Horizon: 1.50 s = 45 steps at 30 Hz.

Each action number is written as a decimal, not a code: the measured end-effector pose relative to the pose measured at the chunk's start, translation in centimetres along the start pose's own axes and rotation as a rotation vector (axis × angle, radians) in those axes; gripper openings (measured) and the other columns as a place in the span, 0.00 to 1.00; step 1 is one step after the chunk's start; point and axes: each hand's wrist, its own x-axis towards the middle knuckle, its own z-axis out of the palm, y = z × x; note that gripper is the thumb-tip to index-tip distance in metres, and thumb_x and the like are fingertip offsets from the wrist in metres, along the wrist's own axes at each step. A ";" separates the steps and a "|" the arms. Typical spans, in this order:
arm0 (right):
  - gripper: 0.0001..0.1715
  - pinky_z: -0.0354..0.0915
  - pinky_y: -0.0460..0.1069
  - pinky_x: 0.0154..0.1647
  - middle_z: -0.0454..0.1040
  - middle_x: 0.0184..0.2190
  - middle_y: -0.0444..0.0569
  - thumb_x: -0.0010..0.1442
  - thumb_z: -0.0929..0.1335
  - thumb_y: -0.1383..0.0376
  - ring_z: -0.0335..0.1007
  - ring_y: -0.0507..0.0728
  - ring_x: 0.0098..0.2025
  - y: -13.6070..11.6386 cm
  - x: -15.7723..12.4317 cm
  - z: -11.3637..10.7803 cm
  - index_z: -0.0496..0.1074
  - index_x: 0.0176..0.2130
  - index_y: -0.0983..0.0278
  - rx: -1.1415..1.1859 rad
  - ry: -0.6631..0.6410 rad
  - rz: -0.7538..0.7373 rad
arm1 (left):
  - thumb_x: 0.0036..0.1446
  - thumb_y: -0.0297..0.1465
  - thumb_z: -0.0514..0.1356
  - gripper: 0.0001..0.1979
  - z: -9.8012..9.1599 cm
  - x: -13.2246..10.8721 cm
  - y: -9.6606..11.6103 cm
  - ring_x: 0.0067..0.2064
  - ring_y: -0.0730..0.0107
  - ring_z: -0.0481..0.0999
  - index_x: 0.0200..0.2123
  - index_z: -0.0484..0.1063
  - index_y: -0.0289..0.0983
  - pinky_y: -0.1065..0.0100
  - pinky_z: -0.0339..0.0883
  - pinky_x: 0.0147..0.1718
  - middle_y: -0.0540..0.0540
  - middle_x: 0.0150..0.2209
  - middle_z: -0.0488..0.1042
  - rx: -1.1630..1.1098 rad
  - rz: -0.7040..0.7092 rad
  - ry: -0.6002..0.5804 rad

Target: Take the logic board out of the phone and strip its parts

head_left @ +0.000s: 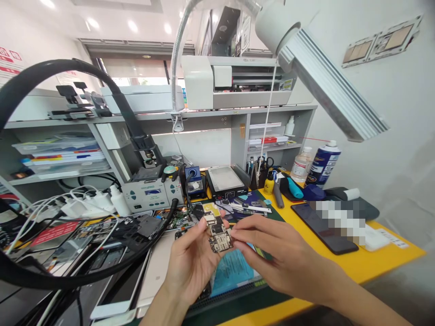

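Observation:
A small phone circuit board with metal shields and chips is held up over the bench, tilted toward the camera. My left hand grips its left side and lower part between thumb and fingers. The fingertips of my right hand are pressed together at the board's right edge; whether they pinch the board or something tiny is hidden. Below the hands lies a blue sheet on a dark green mat.
A black hose loops across the left side. Phone parts and a white-framed tablet lie at left. A soldering station and hot plate stand behind. A black phone rests right; a lamp hangs above.

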 end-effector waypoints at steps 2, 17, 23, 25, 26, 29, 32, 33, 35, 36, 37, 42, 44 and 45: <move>0.21 0.76 0.51 0.48 0.81 0.46 0.43 0.67 0.68 0.69 0.80 0.58 0.47 0.1 0.1 0.1 0.75 0.55 0.49 0.023 0.039 -0.023 | 0.67 0.23 0.53 0.16 0.0 -0.1 0.0 0.39 0.60 0.85 0.44 0.82 0.33 0.56 0.81 0.46 0.38 0.38 0.85 0.034 -0.003 0.000; 0.14 0.78 0.47 0.40 0.82 0.37 0.51 0.61 0.70 0.78 0.81 0.56 0.36 -0.4 0.2 2.7 0.77 0.43 0.62 0.026 0.458 -0.131 | 0.58 0.27 0.65 0.11 0.4 -0.5 -0.3 0.40 0.57 0.85 0.44 0.81 0.32 0.58 0.82 0.41 0.37 0.39 0.84 0.023 0.005 0.046; 0.14 0.78 0.47 0.45 0.82 0.37 0.56 0.60 0.70 0.81 0.81 0.56 0.39 -0.1 -0.2 2.2 0.77 0.44 0.69 -0.028 0.381 -0.253 | 0.54 0.28 0.70 0.13 0.5 -0.3 -0.4 0.35 0.59 0.85 0.43 0.81 0.31 0.60 0.82 0.35 0.37 0.37 0.84 0.028 -0.007 0.019; 0.13 0.77 0.47 0.46 0.81 0.37 0.56 0.60 0.70 0.80 0.80 0.56 0.40 0.0 -0.2 2.0 0.77 0.44 0.71 -0.074 0.360 -0.278 | 0.53 0.28 0.71 0.13 0.5 -0.3 -0.4 0.35 0.58 0.85 0.43 0.81 0.31 0.61 0.82 0.33 0.37 0.37 0.84 0.031 -0.008 0.014; 0.11 0.77 0.47 0.47 0.81 0.37 0.56 0.61 0.70 0.79 0.79 0.55 0.40 0.1 -0.2 2.0 0.77 0.44 0.71 -0.100 0.353 -0.292 | 0.53 0.28 0.71 0.13 0.4 -0.3 -0.5 0.35 0.59 0.85 0.43 0.81 0.31 0.61 0.82 0.33 0.37 0.37 0.84 0.032 -0.009 0.015; 0.09 0.76 0.48 0.48 0.81 0.37 0.56 0.63 0.69 0.78 0.78 0.56 0.42 0.4 -0.4 1.9 0.77 0.44 0.74 -0.149 0.322 -0.343 | 0.52 0.27 0.71 0.13 0.4 -0.3 -0.6 0.36 0.60 0.85 0.42 0.82 0.30 0.62 0.82 0.37 0.36 0.37 0.85 0.030 -0.011 0.026; 0.10 0.75 0.50 0.50 0.80 0.39 0.58 0.63 0.69 0.78 0.76 0.57 0.44 0.8 -0.8 1.9 0.76 0.45 0.76 -0.161 0.257 -0.378 | 0.52 0.27 0.71 0.12 0.4 -0.3 -0.6 0.37 0.60 0.85 0.41 0.82 0.30 0.63 0.82 0.38 0.36 0.37 0.85 0.026 -0.009 0.031; 0.10 0.75 0.50 0.51 0.80 0.40 0.58 0.63 0.69 0.78 0.76 0.57 0.45 0.9 -0.9 1.9 0.76 0.46 0.76 -0.163 0.238 -0.386 | 0.52 0.28 0.71 0.12 0.4 -0.3 -0.5 0.36 0.61 0.85 0.41 0.82 0.30 0.64 0.81 0.37 0.36 0.37 0.85 0.027 -0.010 0.032; 0.11 0.74 0.50 0.53 0.79 0.41 0.58 0.63 0.69 0.78 0.75 0.57 0.45 0.9 -1.0 1.9 0.75 0.46 0.77 -0.150 0.209 -0.390 | 0.52 0.28 0.71 0.12 0.3 -0.4 -0.5 0.36 0.61 0.85 0.41 0.82 0.30 0.65 0.81 0.37 0.36 0.37 0.85 0.030 -0.017 0.034; 0.10 0.73 0.50 0.53 0.79 0.41 0.58 0.63 0.69 0.78 0.75 0.57 0.45 0.9 -1.0 1.8 0.75 0.46 0.76 -0.137 0.201 -0.385 | 0.53 0.29 0.71 0.13 0.2 -0.4 -0.5 0.35 0.61 0.85 0.42 0.82 0.30 0.65 0.81 0.36 0.36 0.37 0.84 0.030 -0.021 0.033; 0.10 0.74 0.50 0.52 0.79 0.40 0.58 0.63 0.69 0.78 0.75 0.57 0.45 0.8 -0.9 1.8 0.75 0.45 0.76 -0.120 0.200 -0.376 | 0.53 0.29 0.71 0.13 0.2 -0.5 -0.5 0.35 0.61 0.85 0.42 0.83 0.30 0.65 0.81 0.37 0.36 0.36 0.84 0.029 -0.024 0.032; 0.09 0.75 0.50 0.48 0.79 0.40 0.58 0.62 0.69 0.79 0.75 0.57 0.44 0.5 -0.8 1.6 0.75 0.43 0.75 -0.058 0.218 -0.331 | 0.52 0.29 0.71 0.13 0.3 -0.5 -0.5 0.35 0.61 0.84 0.41 0.83 0.31 0.67 0.80 0.36 0.38 0.34 0.84 0.037 -0.021 0.018; 0.10 0.74 0.51 0.51 0.78 0.41 0.58 0.62 0.69 0.79 0.74 0.58 0.46 0.6 -1.0 1.6 0.75 0.45 0.75 -0.081 0.196 -0.352 | 0.52 0.30 0.71 0.12 0.3 -0.4 -0.4 0.34 0.62 0.84 0.41 0.83 0.32 0.67 0.80 0.35 0.39 0.35 0.84 0.046 -0.022 0.012; 0.11 0.73 0.51 0.53 0.78 0.42 0.59 0.62 0.69 0.79 0.74 0.58 0.47 0.7 -1.1 1.6 0.75 0.46 0.76 -0.100 0.180 -0.368 | 0.53 0.30 0.71 0.12 0.3 -0.4 -0.4 0.33 0.62 0.84 0.41 0.83 0.32 0.66 0.80 0.35 0.39 0.35 0.84 0.050 -0.022 0.007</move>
